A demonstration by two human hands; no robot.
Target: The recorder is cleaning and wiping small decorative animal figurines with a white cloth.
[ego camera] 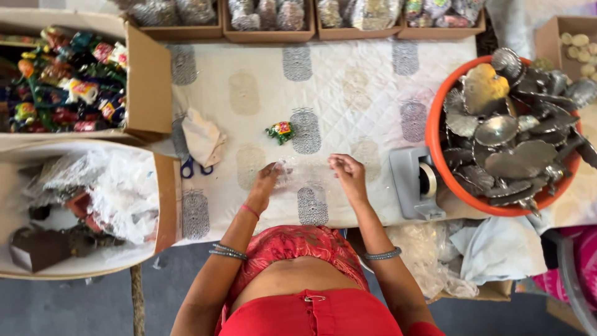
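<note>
My left hand [267, 182] and my right hand [348, 175] rest over the white quilted cloth [360, 93] on the table. Between them they hold a small clear plastic bag [297, 177], the left pinching its edge and the right fingers closed on the other side. A small green and red toy figure [281, 131] lies on the cloth just beyond the hands, apart from them.
Blue-handled scissors [186, 163] and a crumpled cloth [202, 138] lie left. A grey tape dispenser [416, 182] stands right, beside an orange tub [435, 149] of metal shell-shaped dishes. Cardboard boxes [148, 81] of colourful toys and plastic bags sit left; several boxes line the far edge.
</note>
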